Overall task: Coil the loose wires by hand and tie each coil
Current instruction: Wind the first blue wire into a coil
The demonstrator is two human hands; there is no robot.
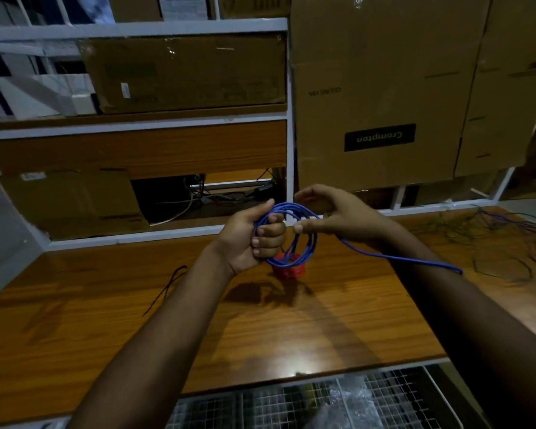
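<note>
I see a wide wooden worktop (pixel 106 305) stretching across the view, with both bare forearms reaching forward over it. Behind it stands a white-framed shelf unit (pixel 136 29) holding brown cardboard boxes, and to the right a tall cardboard box (pixel 384 72) carries an upside-down black label. At the near edge below the worktop sits a wire mesh basket (pixel 291 404) with clear plastic in it.

On the far right of the worktop lies a tangle of loose thin wires (pixel 502 243), dark green and purple, well apart from the hands. A single thin black wire (pixel 167 286) lies on the left part of the worktop.

Above the middle of the worktop, the left hand (pixel 254 239) has a closed grip, its fingers curled tight around one side of a coil of blue wire (pixel 304 239). The coil hangs upright from that fist in several loops. The right hand (pixel 338 212) sits just beside the coil's upper right, its grip narrow, thumb and fingers loosely curved at the strand. The blue wire's free tail (pixel 415 258) trails from there to the right, under the right forearm.

Just behind and below the coil, a small red bundle (pixel 288 269) rests on the worktop; I cannot tell what it is.
</note>
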